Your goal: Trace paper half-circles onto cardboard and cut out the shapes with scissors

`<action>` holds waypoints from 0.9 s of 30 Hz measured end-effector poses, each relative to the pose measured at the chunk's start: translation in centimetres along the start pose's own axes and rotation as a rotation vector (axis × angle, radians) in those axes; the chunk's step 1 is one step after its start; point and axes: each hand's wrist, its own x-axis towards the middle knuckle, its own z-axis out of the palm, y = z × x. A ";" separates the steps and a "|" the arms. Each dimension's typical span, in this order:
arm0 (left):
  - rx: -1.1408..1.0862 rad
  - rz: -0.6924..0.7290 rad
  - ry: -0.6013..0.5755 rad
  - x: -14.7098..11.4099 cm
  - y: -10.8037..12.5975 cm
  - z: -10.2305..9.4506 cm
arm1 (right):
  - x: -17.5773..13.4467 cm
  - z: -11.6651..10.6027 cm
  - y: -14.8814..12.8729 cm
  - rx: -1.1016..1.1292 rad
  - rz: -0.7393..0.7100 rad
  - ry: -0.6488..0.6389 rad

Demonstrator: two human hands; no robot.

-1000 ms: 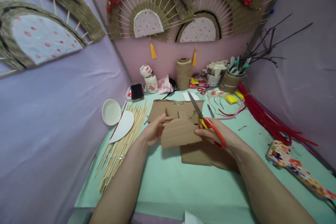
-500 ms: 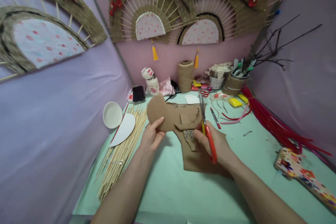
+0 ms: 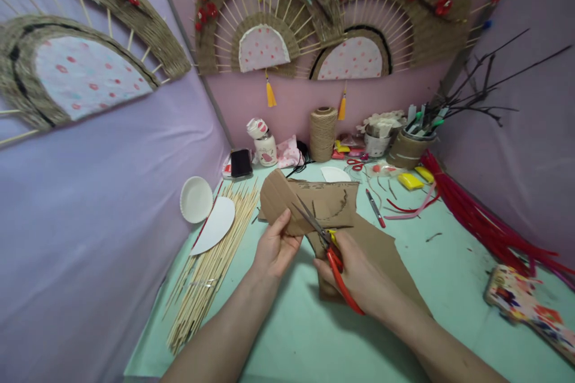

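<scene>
My left hand (image 3: 277, 246) grips a rounded piece of brown cardboard (image 3: 279, 197) by its lower edge, thumb on top. In my right hand (image 3: 354, 272) is a pair of scissors (image 3: 344, 287) with red and yellow handles. Their blades are slightly parted and point up and left, overlapping the right edge of the held cardboard; whether they bite into it I cannot tell. Under and behind both hands lie more cardboard pieces: a marked strip (image 3: 335, 200) and a large sheet (image 3: 375, 251), partly hidden by my right hand.
A bundle of thin sticks (image 3: 215, 269), a white paper half-circle (image 3: 214, 230) and a white bowl (image 3: 196, 199) lie left. Behind stand a twine spool (image 3: 323, 134) and a white bottle (image 3: 265, 149). Rightward are a marker (image 3: 375, 208), red strips (image 3: 476, 209) and a glue gun (image 3: 525, 305).
The scissors have swung left and down to the held cardboard's right edge, and the cardboard has tilted. A small cardboard scrap near my right hand is out of sight. The view has shifted slightly.
</scene>
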 end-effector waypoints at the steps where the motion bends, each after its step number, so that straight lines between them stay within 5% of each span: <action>1: 0.000 0.010 0.009 0.0 -0.1 0.0 | 0.0 0.0 0.0 -0.011 0.005 0.005; 14: -0.026 0.010 0.058 0.4 -0.9 -0.4 | 0.2 0.1 0.4 -0.233 0.024 0.019; 27: -0.046 0.000 0.049 0.3 -0.9 -0.4 | 0.3 0.5 1.0 -0.056 0.019 -0.024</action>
